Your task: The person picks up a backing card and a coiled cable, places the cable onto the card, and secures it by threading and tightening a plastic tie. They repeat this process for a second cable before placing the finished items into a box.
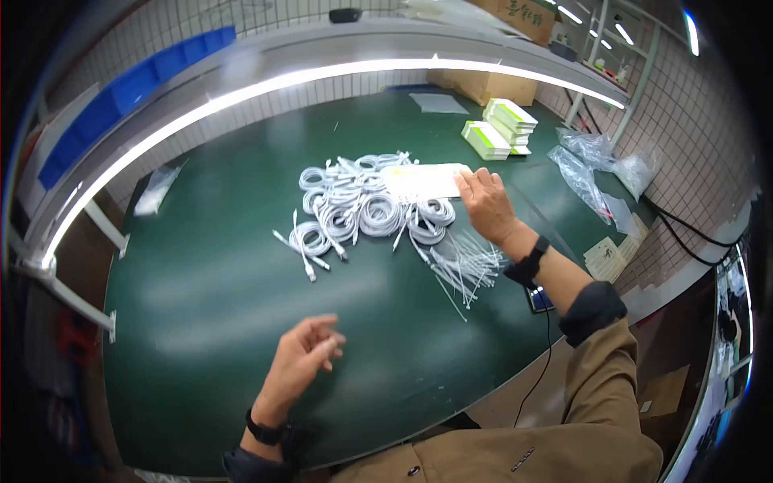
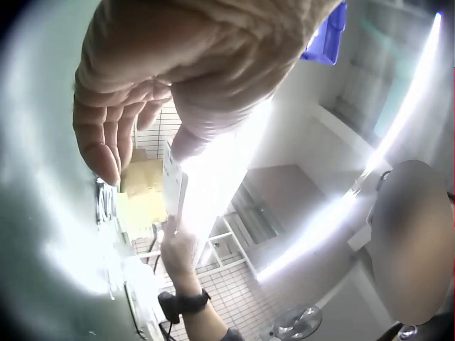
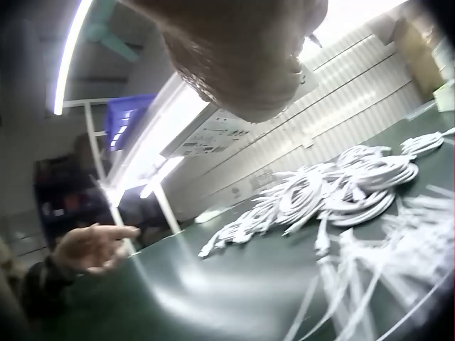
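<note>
White box in right grip

A workshop, with long green workbench and tube light

Green table across middle of frame. Directly on it: coiled white cables at centre, thin white ties lower right of them, green-white boxes upper right, whitish packet at left.

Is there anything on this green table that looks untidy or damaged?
The thin white plastic ties lie loose and crisscrossed beside the coiled white cables, fanned in different directions, so they look somewhat untidy. No damage is visible.
</note>
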Tool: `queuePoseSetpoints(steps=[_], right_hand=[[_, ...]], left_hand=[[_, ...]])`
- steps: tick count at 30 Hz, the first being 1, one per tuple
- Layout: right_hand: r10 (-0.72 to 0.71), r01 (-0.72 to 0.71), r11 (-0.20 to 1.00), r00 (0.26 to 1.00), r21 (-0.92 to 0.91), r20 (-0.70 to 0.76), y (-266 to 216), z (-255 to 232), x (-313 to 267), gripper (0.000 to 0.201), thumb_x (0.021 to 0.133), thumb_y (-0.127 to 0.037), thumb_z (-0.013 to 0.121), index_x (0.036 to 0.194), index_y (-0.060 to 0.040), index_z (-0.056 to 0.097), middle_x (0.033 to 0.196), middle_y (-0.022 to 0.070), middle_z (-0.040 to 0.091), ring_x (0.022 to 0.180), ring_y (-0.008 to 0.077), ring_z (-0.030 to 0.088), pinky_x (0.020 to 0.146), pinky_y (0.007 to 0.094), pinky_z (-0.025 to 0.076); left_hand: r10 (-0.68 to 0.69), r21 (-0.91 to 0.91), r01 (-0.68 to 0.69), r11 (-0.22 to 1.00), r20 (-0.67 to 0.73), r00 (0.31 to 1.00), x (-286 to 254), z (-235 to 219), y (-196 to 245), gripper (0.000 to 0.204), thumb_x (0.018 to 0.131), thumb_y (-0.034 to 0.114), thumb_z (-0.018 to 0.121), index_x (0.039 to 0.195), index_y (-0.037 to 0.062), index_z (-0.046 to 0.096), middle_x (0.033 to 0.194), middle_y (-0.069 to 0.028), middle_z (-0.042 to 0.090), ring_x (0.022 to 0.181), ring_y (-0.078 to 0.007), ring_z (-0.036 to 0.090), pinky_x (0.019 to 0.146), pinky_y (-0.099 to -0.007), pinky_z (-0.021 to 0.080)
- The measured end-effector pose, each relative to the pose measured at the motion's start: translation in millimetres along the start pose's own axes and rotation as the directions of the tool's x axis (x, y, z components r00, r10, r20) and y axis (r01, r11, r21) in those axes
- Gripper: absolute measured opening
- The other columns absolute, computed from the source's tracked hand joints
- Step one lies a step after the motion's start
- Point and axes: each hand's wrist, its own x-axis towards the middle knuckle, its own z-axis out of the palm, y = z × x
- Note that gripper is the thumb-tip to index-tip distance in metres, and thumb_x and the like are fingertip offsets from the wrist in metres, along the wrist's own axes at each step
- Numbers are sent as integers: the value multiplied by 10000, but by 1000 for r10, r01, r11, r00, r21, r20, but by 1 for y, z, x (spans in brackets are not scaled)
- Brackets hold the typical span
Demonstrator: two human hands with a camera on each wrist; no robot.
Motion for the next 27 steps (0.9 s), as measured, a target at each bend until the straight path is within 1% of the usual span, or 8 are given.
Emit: queuePoseSetpoints(steps=[7,14,17,21,22,25,26,27], right_hand=[[-208,181,929,977,324,51,-159,-114,-27,493,837,-93,635,1284,117,645,1242,247,685,917,274,611,727,384,462],[-283,183,884,942,431,181,-196,-104,-47,492,871,-142,674,1312,72,633,1283,221,636,1037,306,604,783,397,466],[-350,88,701,907,708,233,-193,-100,-46,542,874,-241,763,1351,-19,634,1317,198,591,1110,335,583,848,419,486],[-355,-14,593,893,805,277,-193,-96,-41,614,849,-331,846,1355,-60,628,1344,182,556,1207,369,548,873,418,486],[-365,-98,555,864,826,348,-192,-94,-38,693,802,-319,884,1391,-79,610,1384,187,529,1255,379,520,932,445,475],[-323,-190,496,865,847,383,-187,-92,-27,800,759,-323,918,1451,-110,578,1460,200,475,1312,391,482,1016,481,449],[-325,-230,482,850,846,416,-186,-90,-27,903,726,-345,941,1505,-127,541,1533,222,412,1383,415,434,1092,522,400],[-317,-244,477,848,844,425,-186,-86,-28,912,724,-349,944,1510,-126,538,1543,229,404,1400,425,422,1102,528,391]], left_hand=[[22,-422,-111,900,-212,977,15,12,2,622,1061,176,627,1587,-19,358,1312,-166,658,1036,-196,686,851,-268,559],[-31,82,47,996,-186,982,22,-10,-38,651,961,126,749,1515,-65,465,994,-117,747,809,-126,700,686,-284,548],[-6,536,136,833,-236,972,17,-19,-22,598,914,147,782,1427,-68,563,838,-113,722,712,-159,675,673,-331,544],[129,782,212,587,-349,928,18,-28,-19,498,888,163,793,1322,-41,659,678,-84,660,613,-226,633,672,-370,541],[62,742,236,628,-350,935,19,-31,-14,485,876,138,795,1313,-28,664,785,-95,693,707,-245,663,719,-375,549],[297,780,23,625,-265,917,24,-34,-17,505,857,101,802,1330,0,658,1035,-134,708,890,-244,673,767,-383,550],[175,787,82,611,-236,956,22,-30,-7,643,803,119,853,1400,51,622,1379,-175,599,1229,-303,602,939,-413,543],[186,822,-15,570,-111,976,23,-26,0,709,780,141,873,1431,67,599,1439,-179,554,1301,-332,549,995,-431,519]])
